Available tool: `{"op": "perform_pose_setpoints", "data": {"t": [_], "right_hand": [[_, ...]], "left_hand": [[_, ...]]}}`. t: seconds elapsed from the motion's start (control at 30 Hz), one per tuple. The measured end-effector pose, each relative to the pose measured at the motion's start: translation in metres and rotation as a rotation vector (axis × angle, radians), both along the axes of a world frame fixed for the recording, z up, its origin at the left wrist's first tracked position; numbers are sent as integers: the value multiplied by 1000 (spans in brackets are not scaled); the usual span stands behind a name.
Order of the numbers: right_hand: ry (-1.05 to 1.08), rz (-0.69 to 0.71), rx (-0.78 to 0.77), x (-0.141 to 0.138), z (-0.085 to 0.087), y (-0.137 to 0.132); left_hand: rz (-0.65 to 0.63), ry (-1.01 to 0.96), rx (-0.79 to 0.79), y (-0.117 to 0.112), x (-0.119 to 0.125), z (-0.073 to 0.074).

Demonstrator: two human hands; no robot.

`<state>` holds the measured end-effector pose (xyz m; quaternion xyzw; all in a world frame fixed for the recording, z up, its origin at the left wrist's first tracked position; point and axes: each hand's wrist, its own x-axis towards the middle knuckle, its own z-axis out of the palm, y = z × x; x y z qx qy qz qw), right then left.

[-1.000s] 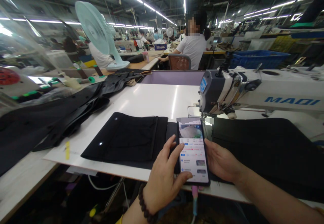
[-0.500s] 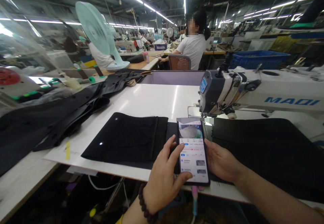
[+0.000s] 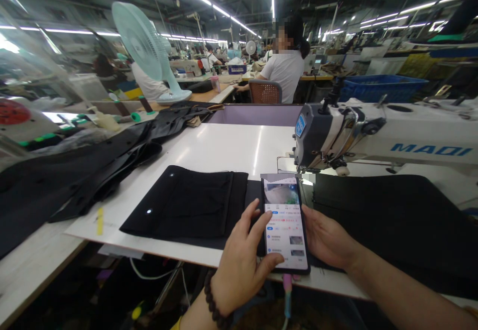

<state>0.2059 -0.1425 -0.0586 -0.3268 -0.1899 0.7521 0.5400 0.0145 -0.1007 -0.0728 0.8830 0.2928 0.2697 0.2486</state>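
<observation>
A smartphone (image 3: 286, 230) with a lit screen is tilted up over the table's front edge. A picture fills the top of its screen, with rows and small pictures below. My right hand (image 3: 328, 238) grips the phone's right edge, its fingers partly hidden behind it. My left hand (image 3: 244, 253), with a dark bead bracelet, is at the phone's left side, fingers apart. Its index fingertip and thumb lie over the screen. A cable with a pink plug (image 3: 287, 282) hangs from the phone's lower end. Black fabric pieces (image 3: 190, 203) lie flat beside and behind the phone.
A white sewing machine (image 3: 421, 131) stands at the right above more black fabric (image 3: 381, 225). Dark garments (image 3: 85, 165) are heaped along the left. Farther back are a pale fan (image 3: 140, 41), a blue crate (image 3: 381, 87) and a seated person (image 3: 287, 73).
The picture at the top of the phone's screen has shifted slightly. Both hands and the phone stay in place.
</observation>
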Motion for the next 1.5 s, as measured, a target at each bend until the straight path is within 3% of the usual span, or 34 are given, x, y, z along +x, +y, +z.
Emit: {"op": "perform_pose_setpoints", "data": {"t": [1.5], "right_hand": [[54, 15, 30, 0, -1, 0]], "left_hand": [[-9, 12, 0, 1, 0, -1]]}}
